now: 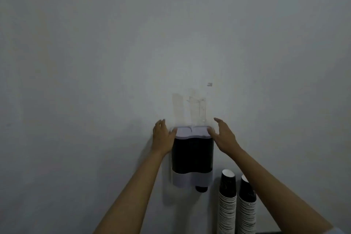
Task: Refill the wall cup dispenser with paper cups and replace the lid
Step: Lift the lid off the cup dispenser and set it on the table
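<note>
— What is up on the wall (95,62)?

— A cup dispenser (192,156). It is dark in the middle with a pale band at the bottom. A pale lid (190,131) sits on its top. It hangs low on the wall, a bit right of the middle.

— Where are the hands?

— One on each side of the lid. The left hand (163,137) is at the lid's left edge. Its thumb touches the lid's left corner and the other fingers lie flat on the wall, close together. The right hand (222,136) is at the lid's right edge. Its thumb rests on the lid's right corner. Its fingers are spread apart and point up, with air between them. They are not closed on anything.

— Any cups?

— Yes. Two tall stacks of paper cups (228,203) stand just to the right of the dispenser, lower down, side by side. They are dark outside and white inside. The right arm passes in front of the far stack. One dark cup bottom (201,189) pokes out under the dispenser on its right side.

— Can you read any words?

— No. The cups have some print on them, but it is too dark and blurry to read. I see no label on the dispenser.

— Anything else on the wall?

— Old tape marks (190,107) just above the lid, and a tiny mark higher up to the right.
</note>
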Demonstrator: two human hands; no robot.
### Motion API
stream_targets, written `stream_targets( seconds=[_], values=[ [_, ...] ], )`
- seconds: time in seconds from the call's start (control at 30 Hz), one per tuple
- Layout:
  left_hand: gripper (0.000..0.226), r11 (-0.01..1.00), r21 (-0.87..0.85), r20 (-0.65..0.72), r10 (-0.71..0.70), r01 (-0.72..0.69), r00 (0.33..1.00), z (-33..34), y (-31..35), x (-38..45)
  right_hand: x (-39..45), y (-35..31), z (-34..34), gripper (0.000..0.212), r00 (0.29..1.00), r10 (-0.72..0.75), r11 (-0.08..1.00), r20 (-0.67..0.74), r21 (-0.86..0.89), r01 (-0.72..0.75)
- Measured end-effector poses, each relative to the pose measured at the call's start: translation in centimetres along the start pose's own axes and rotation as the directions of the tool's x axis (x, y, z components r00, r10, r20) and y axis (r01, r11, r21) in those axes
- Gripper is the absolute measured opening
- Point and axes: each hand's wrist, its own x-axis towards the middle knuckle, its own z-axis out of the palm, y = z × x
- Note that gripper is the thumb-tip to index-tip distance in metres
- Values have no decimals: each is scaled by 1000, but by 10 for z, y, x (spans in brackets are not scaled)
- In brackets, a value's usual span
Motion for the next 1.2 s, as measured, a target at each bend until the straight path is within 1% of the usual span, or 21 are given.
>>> stream_targets(
  seconds=[0.07, 0.17, 0.2, 0.33, 0.43, 0.53, 0.67, 0.73, 0.8, 0.87, 0.97, 1.03, 1.07, 1.13, 1.2],
  values=[
    [67, 998, -40, 21, -43, 44, 999, 4, -2, -1, -2, 4, 2, 66, 997, 79, 996, 18, 34, -80],
    [63, 991, -96, 79, -86, 93, 993, 15, -7, -1, -4, 11, 10, 68, 986, 151, 986, 65, 67, -155],
    [57, 989, -110, 93, -86, 96, 992, 16, -7, -1, -5, 10, 11, 67, 985, 158, 984, 73, 77, -163],
    [35, 983, -180, 77, -30, 43, 997, 24, -16, 2, -7, 11, 13, 56, 989, 134, 980, 61, 138, -142],
    [31, 975, -220, 76, 32, -15, 997, 24, -16, 0, -8, 9, 12, 51, 993, 117, 974, 35, 191, -121],
    [38, 957, -280, 41, 87, -72, 995, 22, -17, -1, -6, 3, 11, 43, 996, 77, 968, -42, 244, -64],
    [31, 902, -422, -23, 86, -88, 996, 8, -3, -8, -4, -17, 7, 36, 971, 18, 922, -240, 380, 77],
    [24, 860, -509, -75, 9, -46, 997, 1, 7, -14, -5, -29, 3, 37, 941, -26, 892, -336, 417, 174],
    [31, 797, -604, -161, -118, -3, 980, -4, 7, -14, -8, -42, 0, 43, 923, -70, 863, -379, 441, 247],
    [38, 730, -683, -232, -223, 5, 947, -12, 5, -16, -14, -51, 0, 51, 919, -118, 845, -376, 448, 292],
    [44, 637, -771, -270, -337, 7, 902, -27, 2, -23, -25, -60, 8, 56, 917, -171, 861, -360, 398, 317],
    [34, 622, -782, -301, -346, -23, 889, -34, -7, -36, -38, -63, 21, 51, 915, -181, 867, -360, 381, 321],
    [27, 623, -781, -321, -348, -38, 881, -34, -14, -43, -45, -65, 28, 48, 917, -176, 859, -359, 400, 321],
    [28, 596, -802, -342, -414, -33, 844, -33, -31, -61, -62, -66, 47, 42, 923, -168, 828, -345, 459, 323],
    [30, 549, -836, -334, -511, 1, 792, -31, -52, -83, -84, -64, 72, 33, 934, -156, 809, -321, 502, 307]
  ],
)
